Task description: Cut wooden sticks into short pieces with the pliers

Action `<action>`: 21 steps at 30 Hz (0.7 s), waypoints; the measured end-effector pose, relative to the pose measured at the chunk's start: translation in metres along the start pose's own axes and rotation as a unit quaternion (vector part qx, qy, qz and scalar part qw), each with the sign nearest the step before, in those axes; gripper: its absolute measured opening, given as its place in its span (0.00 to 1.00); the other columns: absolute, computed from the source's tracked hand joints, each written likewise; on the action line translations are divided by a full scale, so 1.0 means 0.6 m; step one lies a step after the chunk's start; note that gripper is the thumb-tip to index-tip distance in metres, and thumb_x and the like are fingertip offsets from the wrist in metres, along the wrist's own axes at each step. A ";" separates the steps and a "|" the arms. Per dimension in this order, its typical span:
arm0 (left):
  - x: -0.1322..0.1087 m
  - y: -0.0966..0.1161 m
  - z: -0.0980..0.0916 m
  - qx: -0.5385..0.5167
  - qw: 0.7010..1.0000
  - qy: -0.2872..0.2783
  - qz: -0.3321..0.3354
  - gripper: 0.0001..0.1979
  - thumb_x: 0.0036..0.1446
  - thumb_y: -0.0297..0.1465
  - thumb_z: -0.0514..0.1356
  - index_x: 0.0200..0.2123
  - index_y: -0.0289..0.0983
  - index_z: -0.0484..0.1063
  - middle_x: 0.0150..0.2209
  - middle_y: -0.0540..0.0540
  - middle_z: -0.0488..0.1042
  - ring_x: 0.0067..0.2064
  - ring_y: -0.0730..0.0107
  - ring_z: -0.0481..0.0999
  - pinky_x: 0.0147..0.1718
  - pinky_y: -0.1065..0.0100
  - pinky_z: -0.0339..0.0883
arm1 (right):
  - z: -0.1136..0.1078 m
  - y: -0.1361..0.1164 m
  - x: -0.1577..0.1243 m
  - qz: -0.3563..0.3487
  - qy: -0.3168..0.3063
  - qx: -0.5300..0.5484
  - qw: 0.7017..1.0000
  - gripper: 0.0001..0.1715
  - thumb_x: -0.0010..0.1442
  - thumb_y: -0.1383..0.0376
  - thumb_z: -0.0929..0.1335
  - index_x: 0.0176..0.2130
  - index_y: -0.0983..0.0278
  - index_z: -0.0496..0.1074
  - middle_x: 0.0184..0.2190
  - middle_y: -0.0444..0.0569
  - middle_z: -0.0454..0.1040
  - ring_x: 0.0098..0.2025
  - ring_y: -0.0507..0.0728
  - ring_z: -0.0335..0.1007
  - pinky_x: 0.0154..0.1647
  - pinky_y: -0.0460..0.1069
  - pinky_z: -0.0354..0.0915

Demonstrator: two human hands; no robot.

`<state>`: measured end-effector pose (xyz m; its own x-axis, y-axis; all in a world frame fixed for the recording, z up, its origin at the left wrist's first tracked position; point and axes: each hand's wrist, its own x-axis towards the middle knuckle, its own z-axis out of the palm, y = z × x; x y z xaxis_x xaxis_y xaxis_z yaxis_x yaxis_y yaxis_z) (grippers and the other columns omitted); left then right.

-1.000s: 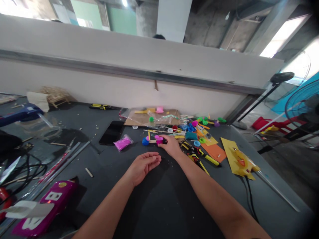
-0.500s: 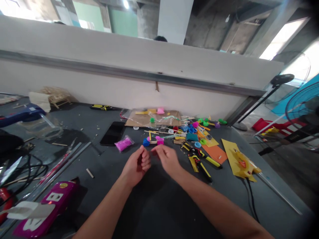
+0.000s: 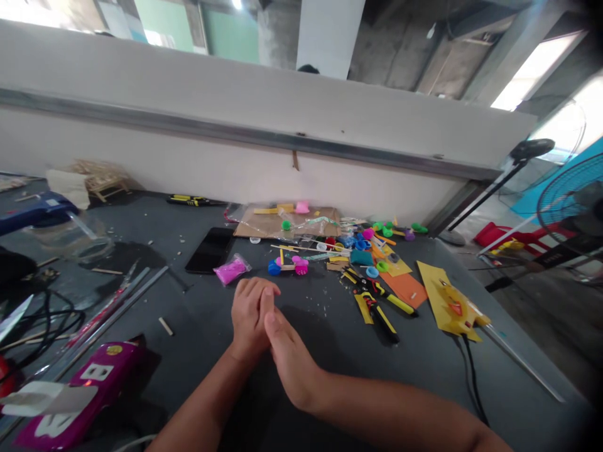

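My left hand [image 3: 249, 317] and my right hand [image 3: 289, 358] are pressed together palm to palm above the dark grey tabletop [image 3: 311, 339]. Anything between the palms is hidden. Just beyond the fingertips lies a small stick model [image 3: 286, 267] with blue and pink round parts. To its left are a clear bag of pink modelling clay [image 3: 232, 270] and a black phone [image 3: 210, 250]. Neither hand touches any of these. Yellow-and-black handled tools [image 3: 372, 307] lie to the right of my hands.
Coloured caps and craft scraps sit on a cardboard sheet [image 3: 287, 221] and orange paper [image 3: 405, 289]. A yellow card [image 3: 447, 300] lies at the right. A white wall [image 3: 235, 144] backs the table. Metal rods, cables and a magenta case [image 3: 80, 398] lie at the left.
My hands have come together from a loose pinching pose and now press palm to palm, slightly closer to me. The objects on the table have not visibly moved.
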<state>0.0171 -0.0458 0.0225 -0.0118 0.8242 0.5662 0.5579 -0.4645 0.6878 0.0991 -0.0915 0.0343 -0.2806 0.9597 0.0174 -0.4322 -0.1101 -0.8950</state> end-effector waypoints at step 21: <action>0.016 -0.101 0.046 -0.012 0.988 0.041 -0.146 0.24 0.60 0.36 0.48 0.57 0.34 0.54 0.53 0.36 0.64 0.54 0.60 0.64 0.53 0.55 0.58 | -0.218 -0.072 0.137 -0.112 0.150 -0.472 0.861 0.20 0.46 0.66 0.68 0.42 0.64 0.67 0.39 0.50 0.70 0.37 0.55 0.67 0.42 0.53 0.63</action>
<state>0.0060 -0.0007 -0.0261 -0.2368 0.8956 0.3766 0.5015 -0.2194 0.8369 0.2070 0.0261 0.0162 0.0139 0.9686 0.2482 0.4834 0.2108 -0.8496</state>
